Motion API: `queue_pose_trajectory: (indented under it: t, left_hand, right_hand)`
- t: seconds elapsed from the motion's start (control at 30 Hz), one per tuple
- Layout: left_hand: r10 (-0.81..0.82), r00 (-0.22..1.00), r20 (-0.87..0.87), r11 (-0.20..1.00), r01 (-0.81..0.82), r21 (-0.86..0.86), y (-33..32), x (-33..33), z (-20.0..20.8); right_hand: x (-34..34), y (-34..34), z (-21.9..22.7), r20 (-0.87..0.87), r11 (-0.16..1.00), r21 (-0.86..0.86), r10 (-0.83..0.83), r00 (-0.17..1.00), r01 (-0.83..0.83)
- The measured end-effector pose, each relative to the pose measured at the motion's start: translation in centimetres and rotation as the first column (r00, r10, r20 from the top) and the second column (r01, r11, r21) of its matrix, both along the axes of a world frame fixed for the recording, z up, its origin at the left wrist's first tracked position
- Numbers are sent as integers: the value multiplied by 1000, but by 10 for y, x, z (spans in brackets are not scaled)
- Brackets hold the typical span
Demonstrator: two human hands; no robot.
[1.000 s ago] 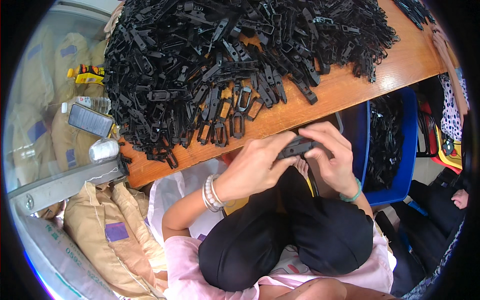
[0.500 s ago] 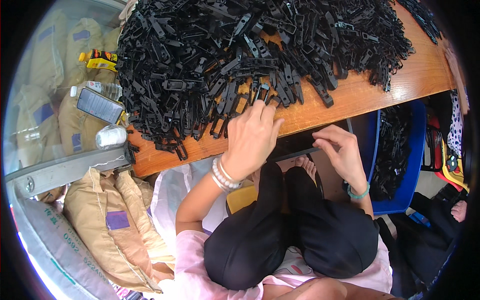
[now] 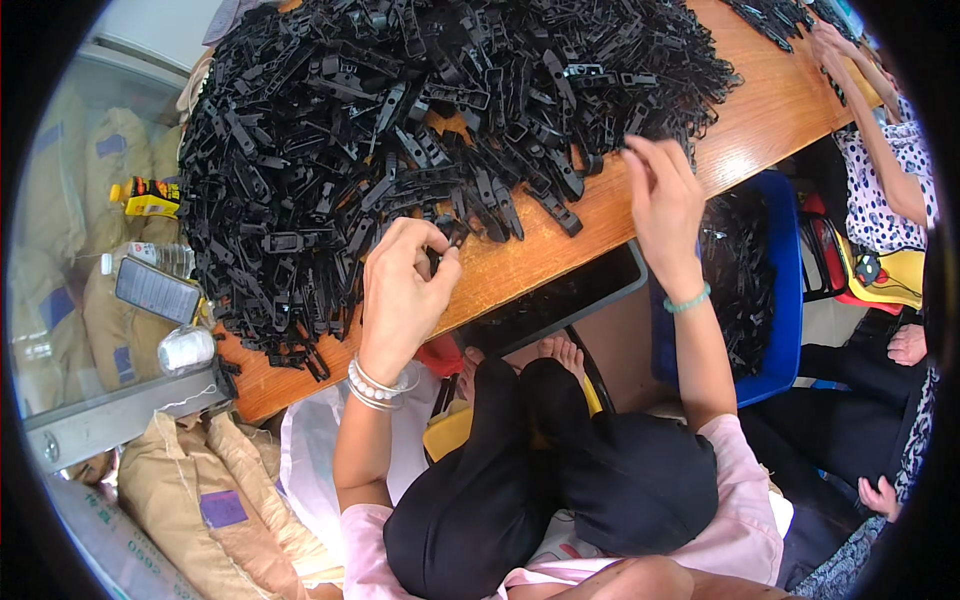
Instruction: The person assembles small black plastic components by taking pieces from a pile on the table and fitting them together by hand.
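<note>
A large heap of black plastic clip-like pieces [image 3: 300, 150] covers the orange-brown wooden table [image 3: 500, 275]. At the heap's near edge, my left hand [image 3: 405, 290] is closed in a pinch on a black plastic clip piece [image 3: 452, 236]. My right hand [image 3: 665, 205] is raised over the table's near edge, right of the heap. Its fingers are loosely bent and apart, and nothing shows between them. Beneath the table edge is a dark grey bin [image 3: 635, 272], and a blue tub [image 3: 787, 300] of black pieces stands to the right.
A phone [image 3: 157, 290], a white wrapped roll [image 3: 186, 350] and bottles [image 3: 150, 197] line the left side. Brown sacks [image 3: 190, 490] stand below them. At the right, another person's arm [image 3: 893, 165] reaches over the table beside a yellow stool [image 3: 890, 278].
The view has shifted, showing more to the right. My right hand has risen from beside the table edge to above it. My left hand has drawn back slightly from the heap, pinching a black piece.
</note>
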State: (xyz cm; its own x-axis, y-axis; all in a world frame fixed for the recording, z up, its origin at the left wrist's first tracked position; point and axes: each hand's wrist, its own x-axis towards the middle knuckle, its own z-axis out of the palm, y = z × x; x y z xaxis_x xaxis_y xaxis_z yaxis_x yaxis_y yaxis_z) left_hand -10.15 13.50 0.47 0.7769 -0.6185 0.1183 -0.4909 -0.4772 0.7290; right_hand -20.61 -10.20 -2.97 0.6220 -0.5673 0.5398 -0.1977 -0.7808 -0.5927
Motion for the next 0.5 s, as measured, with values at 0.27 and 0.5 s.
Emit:
queue_pose_trajectory:
  t: [0.27, 0.5]
  left_hand:
    - [-45, 999, 27, 972, 37, 233, -10, -13, 12]
    - [-58, 982, 178, 974, 17, 226, -3, -17, 11]
  right_hand:
    - [20, 2, -7, -145, 990, -110, -101, 984, 86]
    - [-5, 11, -10, -82, 981, 177, -62, 995, 76]
